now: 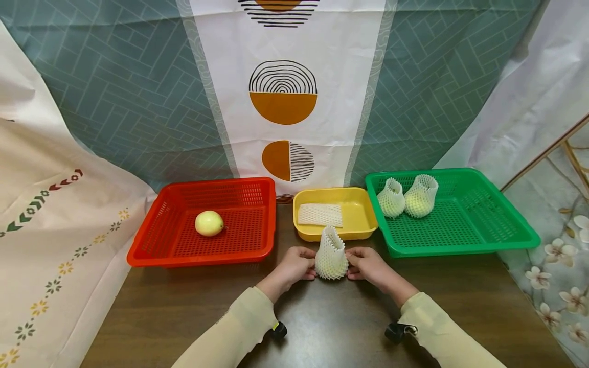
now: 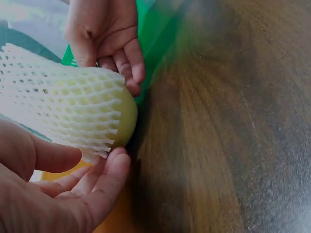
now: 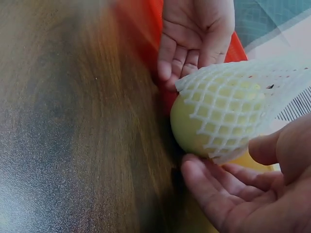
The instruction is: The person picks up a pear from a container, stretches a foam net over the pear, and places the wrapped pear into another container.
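Between my two hands, a pale yellow-green pear (image 3: 187, 126) stands on the table inside a white foam net sleeve (image 1: 331, 255). The sleeve's narrow end points up, and the pear's base shows bare below the net's edge. My left hand (image 1: 296, 266) pinches the lower edge of the sleeve from the left, its fingertips by the base of the pear. From the right, my right hand (image 1: 368, 266) pinches the sleeve's edge the same way. A bare pear (image 1: 209, 223) lies on its side in the red basket (image 1: 244, 252).
The green basket (image 1: 465, 249) at the right has two netted pears (image 1: 420, 197) in its left part. A yellow tray (image 1: 361, 214) between the baskets holds flat foam nets (image 1: 319, 214). Patterned cloth (image 1: 322, 112) hangs behind the brown table (image 1: 193, 301).
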Tool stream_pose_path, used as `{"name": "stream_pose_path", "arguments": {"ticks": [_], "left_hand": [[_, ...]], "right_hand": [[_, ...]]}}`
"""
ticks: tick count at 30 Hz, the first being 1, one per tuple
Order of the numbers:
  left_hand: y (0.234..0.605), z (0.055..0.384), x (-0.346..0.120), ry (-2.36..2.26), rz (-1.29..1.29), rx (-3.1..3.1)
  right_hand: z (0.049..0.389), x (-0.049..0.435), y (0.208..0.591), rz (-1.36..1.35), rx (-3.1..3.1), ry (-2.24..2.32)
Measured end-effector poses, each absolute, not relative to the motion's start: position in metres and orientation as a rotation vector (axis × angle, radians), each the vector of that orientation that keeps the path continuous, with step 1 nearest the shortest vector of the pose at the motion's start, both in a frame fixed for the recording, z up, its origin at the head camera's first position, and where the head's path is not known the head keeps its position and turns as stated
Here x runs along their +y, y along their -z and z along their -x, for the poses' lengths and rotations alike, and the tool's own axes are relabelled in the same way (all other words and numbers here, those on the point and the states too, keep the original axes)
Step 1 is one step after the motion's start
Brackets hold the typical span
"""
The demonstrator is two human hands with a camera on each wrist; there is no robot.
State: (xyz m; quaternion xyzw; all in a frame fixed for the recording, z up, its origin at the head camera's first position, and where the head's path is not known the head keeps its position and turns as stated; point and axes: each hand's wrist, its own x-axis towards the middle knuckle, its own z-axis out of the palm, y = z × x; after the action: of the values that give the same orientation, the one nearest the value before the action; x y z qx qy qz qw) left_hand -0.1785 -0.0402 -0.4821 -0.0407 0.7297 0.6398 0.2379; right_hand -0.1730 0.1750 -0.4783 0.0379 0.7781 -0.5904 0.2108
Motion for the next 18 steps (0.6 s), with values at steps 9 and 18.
{"name": "stream_pose_path", "arguments": {"ticks": [9, 18], "left_hand": [[0.488, 0.181, -0.042, -1.753, 0.127, 2.12], [0.498, 0.18, -0.039, -1.631, 0.066, 2.337]], "right_hand": [[0.175, 0.178, 0.48, -0.128, 2.327, 1.691], [0.172, 0.175, 0.485, -0.071, 2.594, 1.484]]}}
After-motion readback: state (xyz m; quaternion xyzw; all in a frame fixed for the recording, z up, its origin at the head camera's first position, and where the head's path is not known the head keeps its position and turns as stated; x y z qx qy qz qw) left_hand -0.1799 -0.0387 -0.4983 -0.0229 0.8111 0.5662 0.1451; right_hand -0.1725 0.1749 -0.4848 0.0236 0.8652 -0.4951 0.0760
